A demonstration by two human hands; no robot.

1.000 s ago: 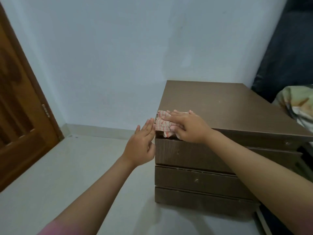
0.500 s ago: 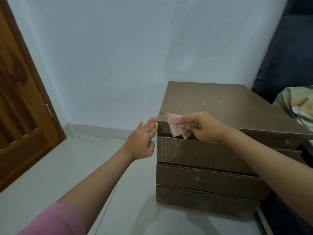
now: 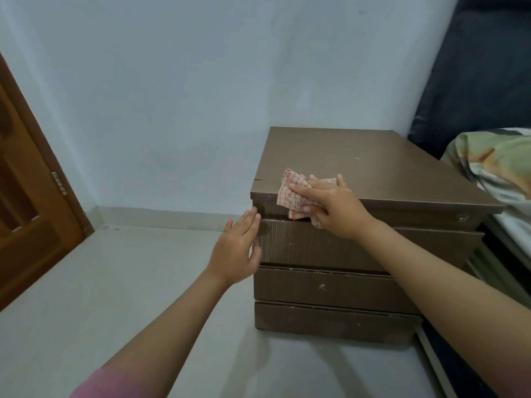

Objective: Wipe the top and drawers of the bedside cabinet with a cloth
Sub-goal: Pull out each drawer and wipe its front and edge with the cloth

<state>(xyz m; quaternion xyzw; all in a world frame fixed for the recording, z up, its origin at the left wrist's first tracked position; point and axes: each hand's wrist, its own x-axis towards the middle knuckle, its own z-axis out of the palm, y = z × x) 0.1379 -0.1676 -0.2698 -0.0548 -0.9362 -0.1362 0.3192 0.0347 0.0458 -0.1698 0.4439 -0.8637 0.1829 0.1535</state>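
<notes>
A brown bedside cabinet with three drawer fronts stands against the pale wall. A red-checked cloth hangs over the front edge of its top, near the left corner. My right hand grips the cloth, fingers over it on the top and thumb below the edge. My left hand is flat with straight fingers, touching the left front corner of the top drawer. The two lower drawers are closed.
A wooden door stands at the left. A dark headboard and a patterned pillow are to the right of the cabinet. Grey floor spreads in front and to the left.
My right hand has slid the cloth rightward along the top's front edge, then spread it more over the top. The left hand has stayed at the cabinet's left corner.
</notes>
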